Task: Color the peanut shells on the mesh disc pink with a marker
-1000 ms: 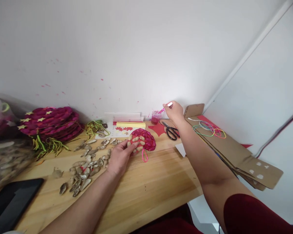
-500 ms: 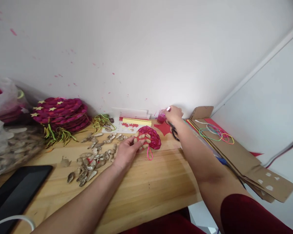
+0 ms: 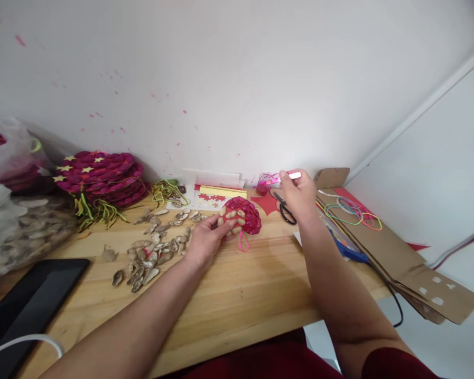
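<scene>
My left hand (image 3: 207, 238) is closed on the edge of a round craft piece (image 3: 248, 215), with peanut shells on it, part of them painted magenta and part bare. A pink loop (image 3: 243, 241) hangs from its lower side. My right hand (image 3: 300, 192) grips a brush with a white handle (image 3: 295, 175). Its pink-coated end points left, over a small cup of magenta paint (image 3: 262, 188) by the wall. Red paper (image 3: 266, 204) and black-handled scissors (image 3: 286, 212) lie below the cup.
Loose peanut shells (image 3: 150, 260) cover the table's left part. Behind are stacked magenta discs (image 3: 102, 176) with yellow stars and green cords. A bag of shells (image 3: 39, 229) and a black tablet (image 3: 35, 305) are at far left. Cardboard (image 3: 398, 258), coloured cords and a blue tool (image 3: 349, 252) lie right.
My right hand has moved right, away from the paint cup, and the brush's pink end now shows. My left hand still holds the craft piece in about the same place.
</scene>
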Tool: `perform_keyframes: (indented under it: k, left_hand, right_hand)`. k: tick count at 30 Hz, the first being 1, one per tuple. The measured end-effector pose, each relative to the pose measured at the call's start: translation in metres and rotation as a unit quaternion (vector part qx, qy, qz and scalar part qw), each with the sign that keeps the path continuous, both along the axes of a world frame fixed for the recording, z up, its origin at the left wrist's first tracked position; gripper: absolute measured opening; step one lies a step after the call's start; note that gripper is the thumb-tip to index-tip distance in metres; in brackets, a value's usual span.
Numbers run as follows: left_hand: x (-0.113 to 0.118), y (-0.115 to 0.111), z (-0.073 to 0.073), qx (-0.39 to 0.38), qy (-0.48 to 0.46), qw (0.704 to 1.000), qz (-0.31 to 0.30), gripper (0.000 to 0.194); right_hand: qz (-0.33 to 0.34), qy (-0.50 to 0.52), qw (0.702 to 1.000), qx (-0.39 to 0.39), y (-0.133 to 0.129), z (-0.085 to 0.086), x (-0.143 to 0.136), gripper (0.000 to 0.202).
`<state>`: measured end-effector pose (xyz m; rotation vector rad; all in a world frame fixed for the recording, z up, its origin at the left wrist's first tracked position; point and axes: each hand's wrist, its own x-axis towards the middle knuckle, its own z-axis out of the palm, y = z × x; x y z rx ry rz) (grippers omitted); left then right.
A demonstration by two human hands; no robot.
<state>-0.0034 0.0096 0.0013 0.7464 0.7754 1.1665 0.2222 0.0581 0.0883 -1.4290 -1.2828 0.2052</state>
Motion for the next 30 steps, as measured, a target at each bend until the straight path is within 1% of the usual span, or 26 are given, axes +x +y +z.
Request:
perform_keyframes:
  k: [2, 4, 7, 10, 13, 15, 19, 22, 26, 30]
  left_hand:
    - [0.0, 0.0, -0.001, 0.003, -0.002, 1.0, -0.002, 0.047]
    - [0.0, -0.001, -0.002, 0.01, 0.003, 1.0, -0.004, 0.045]
    - [0.0, -0.002, -0.003, 0.023, 0.021, 0.999, -0.008, 0.041]
    - [-0.001, -0.003, -0.004, 0.046, 0.06, 0.997, -0.002, 0.038]
    - [-0.002, -0.003, -0.004, 0.08, 0.111, 0.991, 0.003, 0.036]
    - [-0.002, -0.004, -0.004, 0.095, 0.141, 0.985, 0.006, 0.036]
    - [-0.003, -0.005, -0.001, 0.109, 0.183, 0.977, 0.009, 0.04]
    - [-0.003, -0.006, 0.002, 0.118, 0.203, 0.972, 0.014, 0.041]
    - [-0.003, -0.007, 0.005, 0.116, 0.196, 0.974, 0.009, 0.043]
    - [-0.003, -0.007, 0.006, 0.123, 0.207, 0.97, 0.018, 0.05]
  right_hand:
    - [0.069, 0.04, 0.997, 0.0, -0.022, -0.004, -0.018, 0.034]
    - [0.124, 0.049, 0.991, -0.014, -0.041, -0.008, -0.037, 0.031]
    - [0.154, 0.027, 0.988, -0.009, -0.062, -0.014, -0.061, 0.025]
    - [0.167, -0.023, 0.986, 0.019, -0.071, -0.019, -0.072, 0.018]
    - [0.161, -0.078, 0.981, 0.07, -0.072, -0.023, -0.074, 0.012]
    - [0.16, -0.102, 0.978, 0.088, -0.072, -0.025, -0.073, 0.01]
    - [0.176, -0.126, 0.972, 0.09, -0.072, -0.027, -0.072, 0.01]
    - [0.177, -0.143, 0.969, 0.095, -0.071, -0.028, -0.07, 0.009]
    - [0.158, -0.142, 0.972, 0.096, -0.071, -0.028, -0.066, 0.008]
    - [0.184, -0.135, 0.969, 0.089, -0.071, -0.028, -0.065, 0.007]
